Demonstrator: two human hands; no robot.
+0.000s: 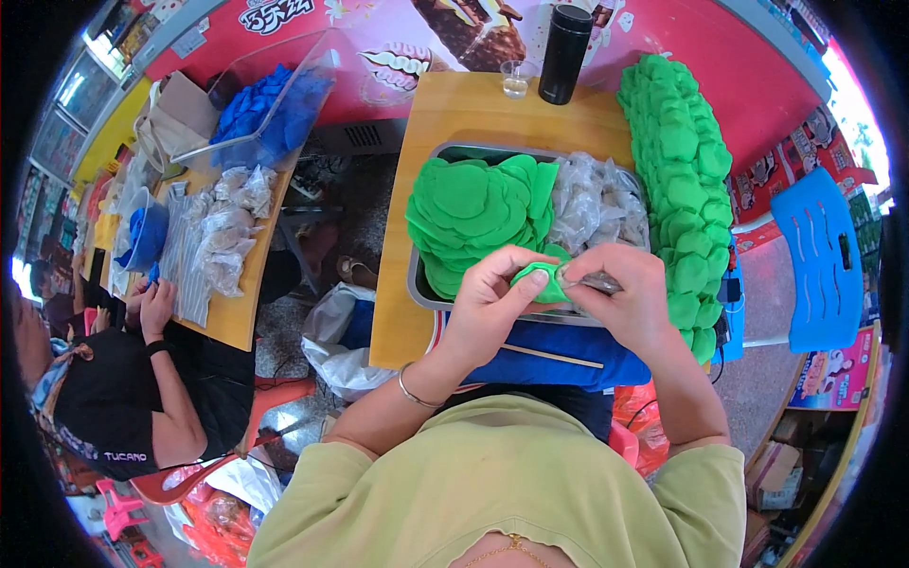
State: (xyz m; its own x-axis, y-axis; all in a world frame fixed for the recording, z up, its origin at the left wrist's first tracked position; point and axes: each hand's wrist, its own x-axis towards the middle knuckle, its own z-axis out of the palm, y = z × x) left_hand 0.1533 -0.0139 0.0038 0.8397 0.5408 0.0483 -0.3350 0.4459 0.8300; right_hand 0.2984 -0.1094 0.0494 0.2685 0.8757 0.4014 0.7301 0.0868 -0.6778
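Observation:
Over the near edge of a metal tray (413,289), my left hand (492,301) is closed on a folded green fabric piece (538,285). My right hand (625,284) meets the piece's right side with pinched fingertips. A small grey, shiny thing (602,281) shows in its grip; I cannot tell its kind. Flat green fabric pieces (478,204) are heaped in the left of the tray. Beside them lie clear plastic bags with greyish contents (598,204). A long stack of puffy green pieces (679,180) runs down the table's right side.
The tray stands on a wooden table (402,331). A black bottle (565,55) and a clear cup (515,79) stand at its far edge. Blue cloth with a thin stick (554,356) lies nearest me. At left, a co-worker (123,379) sits at another table. A blue chair (816,260) is at right.

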